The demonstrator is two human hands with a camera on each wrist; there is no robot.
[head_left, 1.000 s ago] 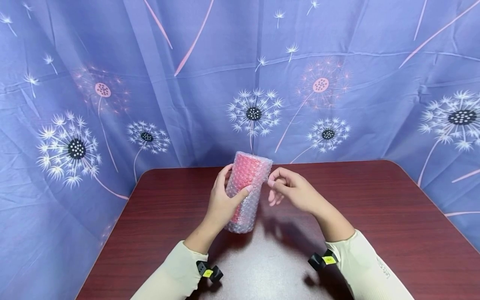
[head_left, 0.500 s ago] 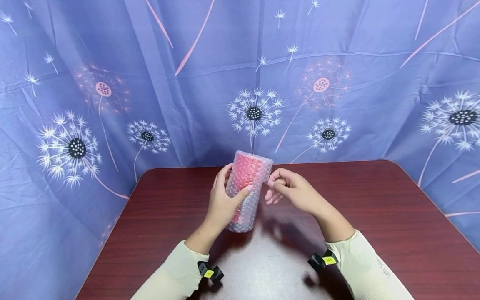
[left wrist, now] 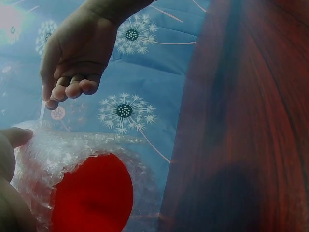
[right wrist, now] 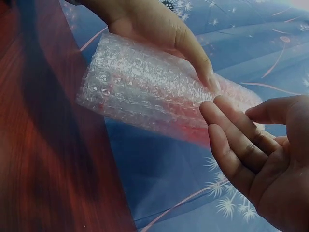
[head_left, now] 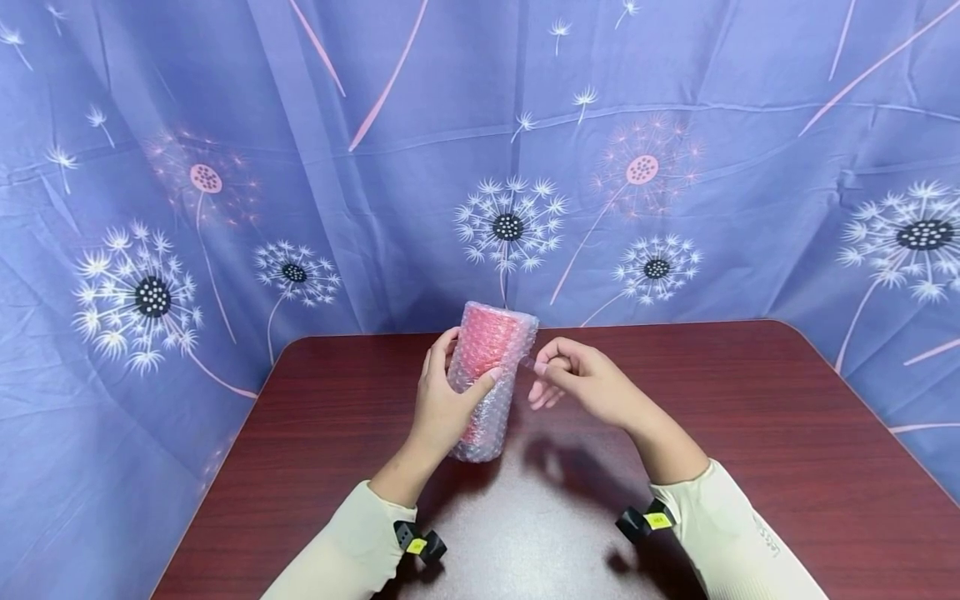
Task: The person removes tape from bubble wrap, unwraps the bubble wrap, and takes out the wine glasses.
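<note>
A red cylinder wrapped in bubble wrap leans at a tilt over the table in the head view. My left hand grips it from the left, thumb across the front and fingers behind. The cylinder's flat red end shows bare in the left wrist view, ringed by the wrap. My right hand is just right of the package, thumb and forefinger pinching a thin clear strip of tape that runs to the wrap. The other fingers of that hand are loosely bent.
The dark red wooden table has rounded back corners. Close behind it hangs a blue curtain with a dandelion print. Black wrist cameras are strapped at both sleeves.
The package has shifted slightly left with my left hand, away from the right fingers. A short stretch of the clear tape now shows between the right fingertips and the wrap.
</note>
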